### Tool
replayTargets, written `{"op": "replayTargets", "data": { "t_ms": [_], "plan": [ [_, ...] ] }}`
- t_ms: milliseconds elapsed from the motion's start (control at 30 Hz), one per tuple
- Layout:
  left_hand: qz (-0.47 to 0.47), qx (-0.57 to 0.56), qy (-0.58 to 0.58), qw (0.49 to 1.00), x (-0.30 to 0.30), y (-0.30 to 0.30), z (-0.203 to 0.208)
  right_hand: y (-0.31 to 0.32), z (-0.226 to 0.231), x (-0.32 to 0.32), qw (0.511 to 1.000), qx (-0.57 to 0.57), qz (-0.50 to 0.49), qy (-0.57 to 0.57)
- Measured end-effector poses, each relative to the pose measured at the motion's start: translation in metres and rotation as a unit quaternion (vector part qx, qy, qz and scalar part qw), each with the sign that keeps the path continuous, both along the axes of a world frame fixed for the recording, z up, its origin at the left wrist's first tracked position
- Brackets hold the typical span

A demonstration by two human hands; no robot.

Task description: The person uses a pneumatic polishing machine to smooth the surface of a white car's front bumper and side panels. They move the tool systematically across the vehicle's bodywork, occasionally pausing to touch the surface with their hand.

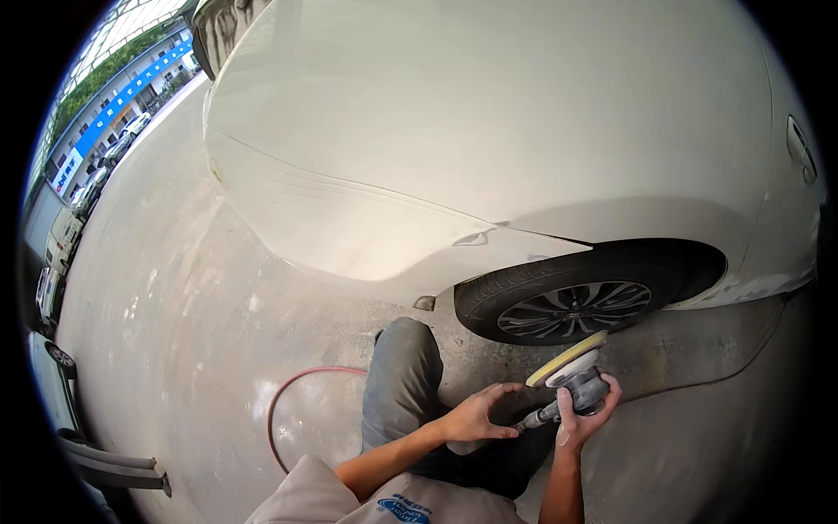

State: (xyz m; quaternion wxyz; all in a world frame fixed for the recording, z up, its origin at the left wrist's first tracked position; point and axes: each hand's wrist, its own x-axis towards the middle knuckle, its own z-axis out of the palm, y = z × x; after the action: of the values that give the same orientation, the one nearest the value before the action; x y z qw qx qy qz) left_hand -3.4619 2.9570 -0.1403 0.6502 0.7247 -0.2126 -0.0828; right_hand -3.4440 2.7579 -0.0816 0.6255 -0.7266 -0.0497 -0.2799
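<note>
In my right hand (592,417) is a round orbital sander (578,386), grey and black, its fingers wrapped about the body. The sander is tilted, so its disc with a yellow face (567,358) points up and away from me. My left hand (476,414) is beside the sander's hose-end stem, thumb and fingers apart. The thumb looks close to the stem; whether it touches is hard to tell. Just beyond the sander stands the wheel (576,313) of a white car (489,131). A dull, patchy area (367,244) shows on the car's bumper corner.
A red hose (278,410) curves across the concrete floor (175,349) at left, and a dark line (698,384) runs along it at right. My bent knee (406,358) is close to the bumper. A metal arm (113,467) juts in at lower left; parked cars (87,188) line the far left.
</note>
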Motion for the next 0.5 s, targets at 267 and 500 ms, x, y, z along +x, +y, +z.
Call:
{"op": "replayTargets", "data": {
  "t_ms": [267, 500],
  "plan": [
    [0.289, -0.251, 0.062, 0.922, -0.028, -0.047, -0.010, 0.078, 0.059, 0.011, 0.906, -0.274, 0.301, -0.120],
    [0.286, -0.217, 0.223, 0.906, -0.075, 0.038, -0.011, 0.124, 0.164, 0.093, 0.743, -0.344, 0.449, -0.359]
  ]
}}
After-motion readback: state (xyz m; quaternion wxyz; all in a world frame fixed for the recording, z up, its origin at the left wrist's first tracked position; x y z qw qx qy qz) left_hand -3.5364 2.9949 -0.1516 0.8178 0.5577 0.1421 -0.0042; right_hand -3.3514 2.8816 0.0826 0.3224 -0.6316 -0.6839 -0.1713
